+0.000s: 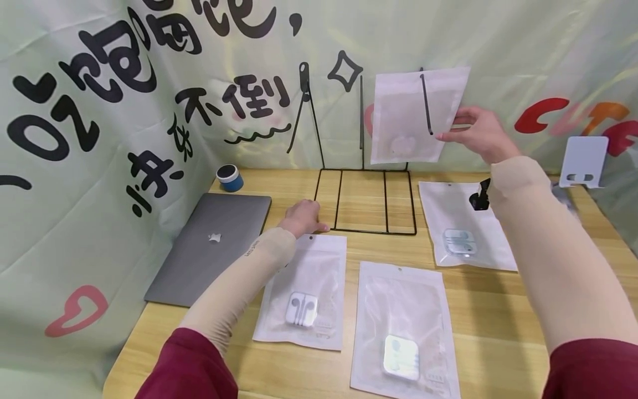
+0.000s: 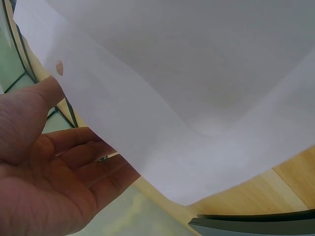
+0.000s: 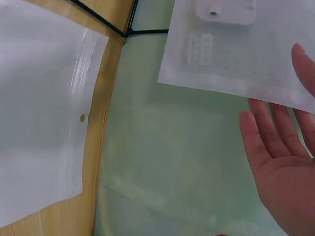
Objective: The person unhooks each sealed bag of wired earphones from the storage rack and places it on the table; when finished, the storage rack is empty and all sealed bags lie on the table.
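A white pouch [image 1: 399, 111] hangs on a prong of the black wire display stand [image 1: 374, 231]; the prong passes in front of it. At its right edge is my right hand [image 1: 480, 130], thumb at the front and fairly straight fingers partly behind. Close up, the right wrist view shows the pouch's lower part [image 3: 221, 64] with a white case inside. My left hand [image 1: 301, 217] lies at the top edge of a flat pouch [image 1: 326, 271] with earphones in a clear case. In the left wrist view, this pouch [image 2: 147, 147] hides the left fingertips; the fingers look loose.
Two more earphone pouches lie on the table, one in front [image 1: 399, 299] and one at right [image 1: 438, 205]. A grey laptop [image 1: 209, 249] and a blue jar [image 1: 230, 178] are at left. A white phone stand [image 1: 584, 158] stands at the right edge. Behind hangs a printed cloth.
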Motion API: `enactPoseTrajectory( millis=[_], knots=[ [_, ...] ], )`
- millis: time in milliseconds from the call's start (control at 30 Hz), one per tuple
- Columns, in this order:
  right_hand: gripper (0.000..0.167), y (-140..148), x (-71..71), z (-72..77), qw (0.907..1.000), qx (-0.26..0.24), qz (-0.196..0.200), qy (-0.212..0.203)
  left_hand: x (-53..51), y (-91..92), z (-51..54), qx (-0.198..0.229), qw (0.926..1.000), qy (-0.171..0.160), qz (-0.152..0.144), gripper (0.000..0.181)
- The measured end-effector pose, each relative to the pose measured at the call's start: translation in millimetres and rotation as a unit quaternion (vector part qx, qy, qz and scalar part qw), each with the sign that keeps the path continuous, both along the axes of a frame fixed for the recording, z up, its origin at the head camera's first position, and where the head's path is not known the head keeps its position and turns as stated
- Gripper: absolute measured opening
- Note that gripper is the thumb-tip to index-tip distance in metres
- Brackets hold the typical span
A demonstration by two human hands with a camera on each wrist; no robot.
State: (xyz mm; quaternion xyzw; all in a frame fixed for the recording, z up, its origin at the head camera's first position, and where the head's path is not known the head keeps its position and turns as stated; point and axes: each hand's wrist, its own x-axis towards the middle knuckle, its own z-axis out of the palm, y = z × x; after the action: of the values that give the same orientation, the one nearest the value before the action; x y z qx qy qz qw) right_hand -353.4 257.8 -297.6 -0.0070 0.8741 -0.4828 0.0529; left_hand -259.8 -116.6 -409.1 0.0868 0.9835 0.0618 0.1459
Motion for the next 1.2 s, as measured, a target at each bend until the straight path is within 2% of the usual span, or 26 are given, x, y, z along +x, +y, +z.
enactPoseTrajectory(
  millis=[200, 333, 500, 667, 767, 967, 1200],
  knots=[
    [0.05, -4.9, -3.7, 0.7, 0.9981, -0.058, -0.014, 0.016, 0.3, -0.3, -1.1, 0.002, 1.0, 0.005, -0.001, 0.036],
    [0.049, -6.3, -4.7, 1.2, 0.9956, -0.087, -0.029, 0.018, -0.9, 0.6, -2.6, 0.0, 1.0, 0.003, -0.003, 0.037],
    [0.052, -6.8, -3.4, 1.8, 0.9956, -0.081, -0.038, 0.027, -1.1, 0.6, -3.3, -0.001, 1.0, 0.004, -0.003, 0.037],
    [0.053, -6.6, 0.6, 2.1, 0.9954, -0.083, -0.031, 0.035, -1.2, -0.4, -3.2, 0.0, 1.0, 0.004, -0.002, 0.037],
    [0.055, -5.6, 4.7, 3.1, 0.9969, -0.065, -0.023, 0.037, -0.8, -0.4, -2.7, 0.001, 1.0, 0.003, 0.001, 0.037],
    [0.051, -2.1, 18.2, 2.7, 0.9982, -0.04, 0.0, 0.044, 0.4, 0.4, -2.8, -0.002, 1.0, -0.002, 0.0, 0.038],
    [0.048, -0.6, 37.5, 1.3, 0.9959, -0.023, 0.033, 0.081, -0.7, -0.3, -2.9, 0.002, 1.0, 0.003, 0.002, 0.037]
  ],
)
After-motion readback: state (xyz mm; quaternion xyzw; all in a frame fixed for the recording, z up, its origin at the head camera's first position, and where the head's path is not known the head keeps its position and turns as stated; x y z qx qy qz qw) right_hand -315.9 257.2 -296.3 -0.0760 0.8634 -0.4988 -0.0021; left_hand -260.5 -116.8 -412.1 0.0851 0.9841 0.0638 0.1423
